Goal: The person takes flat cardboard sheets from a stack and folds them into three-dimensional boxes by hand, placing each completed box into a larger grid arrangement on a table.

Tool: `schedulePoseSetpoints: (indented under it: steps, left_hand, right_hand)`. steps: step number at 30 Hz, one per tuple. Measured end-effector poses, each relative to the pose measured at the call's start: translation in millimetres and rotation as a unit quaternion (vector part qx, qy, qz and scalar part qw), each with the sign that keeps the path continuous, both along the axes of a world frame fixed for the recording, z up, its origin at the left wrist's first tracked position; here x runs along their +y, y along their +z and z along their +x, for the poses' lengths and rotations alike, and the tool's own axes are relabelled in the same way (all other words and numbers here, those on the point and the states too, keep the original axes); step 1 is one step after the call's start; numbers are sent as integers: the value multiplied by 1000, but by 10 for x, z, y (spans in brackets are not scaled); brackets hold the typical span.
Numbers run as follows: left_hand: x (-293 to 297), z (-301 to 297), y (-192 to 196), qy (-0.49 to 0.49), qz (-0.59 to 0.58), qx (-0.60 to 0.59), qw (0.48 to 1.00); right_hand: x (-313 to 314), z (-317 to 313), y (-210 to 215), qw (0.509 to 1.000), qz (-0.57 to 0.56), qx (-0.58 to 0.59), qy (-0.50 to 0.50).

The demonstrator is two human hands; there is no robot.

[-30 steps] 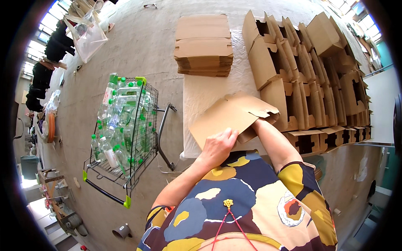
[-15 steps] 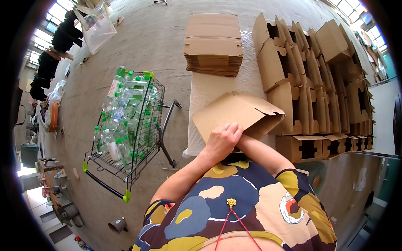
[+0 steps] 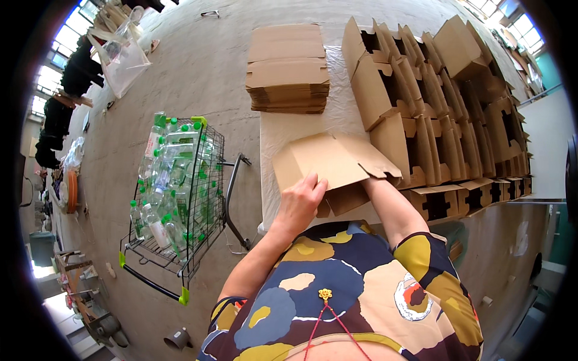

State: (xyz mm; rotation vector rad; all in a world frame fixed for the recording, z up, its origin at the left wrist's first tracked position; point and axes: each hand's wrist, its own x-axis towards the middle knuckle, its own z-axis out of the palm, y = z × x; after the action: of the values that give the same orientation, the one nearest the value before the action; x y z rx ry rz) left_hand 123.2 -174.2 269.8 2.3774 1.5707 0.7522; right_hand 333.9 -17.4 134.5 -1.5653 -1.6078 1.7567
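A partly opened brown cardboard box (image 3: 316, 161) lies tilted in front of me on a table covered with pale sheeting (image 3: 286, 126). My left hand (image 3: 306, 200) is closed on the box's near edge, with the thumb and fingers pinching the board. My right hand (image 3: 374, 185) reaches into the open right side of the box. Only its wrist end shows, as the fingers are hidden beneath the top panel.
Beyond the box stands a stack of flattened cardboard (image 3: 288, 69). Rows of opened cardboard boxes (image 3: 415, 90) are piled on the right. On the left, a wire shopping cart (image 3: 208, 174) holds several green-capped clear bottles (image 3: 171, 180).
My right hand has gone from beside the left wrist into the box's right opening. The box has been opened wider, and its near side now shows below the top panel.
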Motion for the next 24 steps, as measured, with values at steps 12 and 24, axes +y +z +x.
schedulePoseSetpoints:
  steps: [12, 24]
  left_hand:
    - [-90, 39, 242, -38, 43, -67, 996]
    - [310, -1697, 461, 22, -150, -400, 904]
  right_hand:
    - [-357, -453, -268, 814, -268, 419, -299]
    - [-388, -323, -255, 798, -294, 427, -306]
